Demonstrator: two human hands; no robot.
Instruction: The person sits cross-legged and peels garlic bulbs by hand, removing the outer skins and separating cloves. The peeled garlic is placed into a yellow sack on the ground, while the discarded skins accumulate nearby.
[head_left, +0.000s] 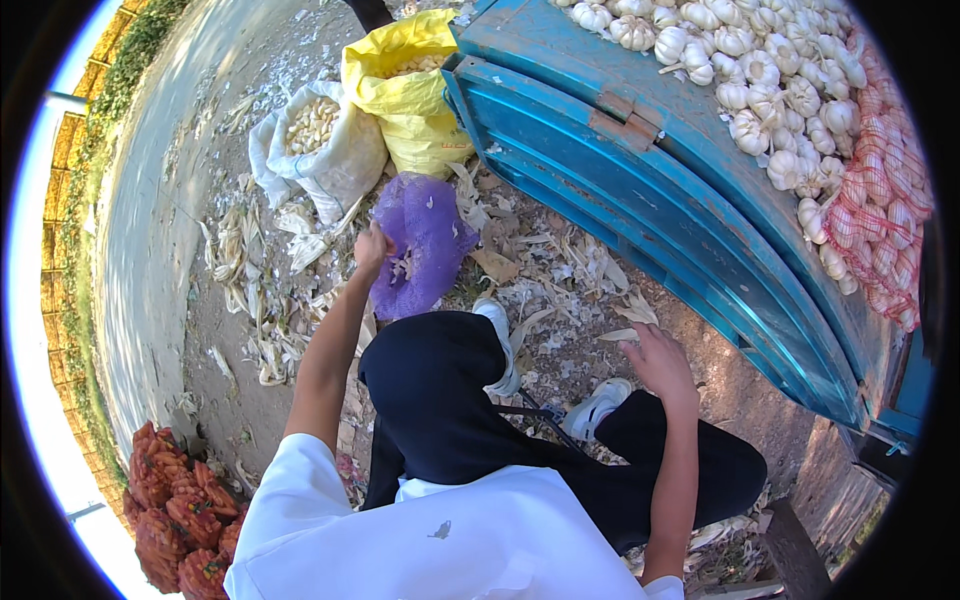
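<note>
My left hand (371, 250) is curled at the left edge of a purple mesh bag (431, 232), its fingers closed on the netting. A few pale garlic cloves (403, 268) show in the bag's opening. My right hand (663, 361) hangs above the ground to the right of my knees, with fingers slightly apart and nothing seen in them. Just beyond those fingertips are dry husks (637, 311). Behind the mesh bag stand a white woven sack (337, 169) and a yellow woven sack (420, 131), both holding peeled-looking cloves (313, 125).
A blue metal truck bed (600, 157) with its side panel lowered rises at the right. Whole garlic bulbs (757, 67) and a red net bag of garlic (881, 195) lie on it. Husks (240, 247) litter the ground. Filled red net sacks (176, 510) sit lower left.
</note>
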